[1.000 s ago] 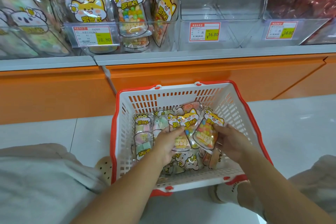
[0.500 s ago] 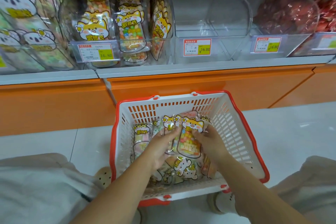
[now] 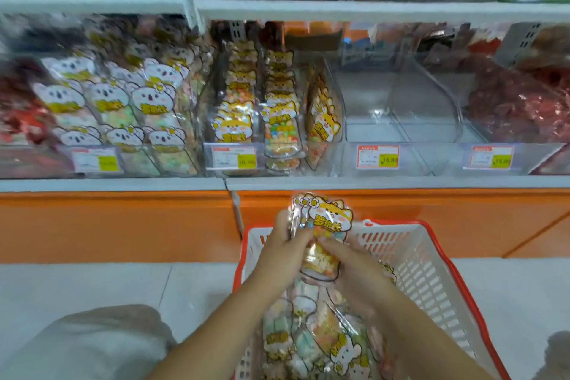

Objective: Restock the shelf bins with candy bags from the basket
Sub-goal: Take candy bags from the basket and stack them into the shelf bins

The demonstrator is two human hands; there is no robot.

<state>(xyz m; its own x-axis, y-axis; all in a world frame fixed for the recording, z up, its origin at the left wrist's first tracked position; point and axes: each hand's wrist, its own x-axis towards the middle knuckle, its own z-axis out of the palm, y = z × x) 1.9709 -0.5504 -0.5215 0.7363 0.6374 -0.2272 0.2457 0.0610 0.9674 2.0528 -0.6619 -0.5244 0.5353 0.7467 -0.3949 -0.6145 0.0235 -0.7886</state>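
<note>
Two hands on one bunch of candy bags (image 3: 328, 220), just below centre frame! The left hand (image 3: 282, 251) curls round its left edge, the right hand (image 3: 354, 268) pinches the lower part, bunch upright over the red-rimmed basket (image 3: 431, 259). Bottom of frame, spare bags (image 3: 339, 345) lie in the basket. Mid-frame, the shelf bin (image 3: 268, 120) of matching cat bags stands beside a clear bin (image 3: 398, 120).

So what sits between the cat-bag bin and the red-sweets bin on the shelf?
A clear bin, apparently empty, seen in the head view.
</note>
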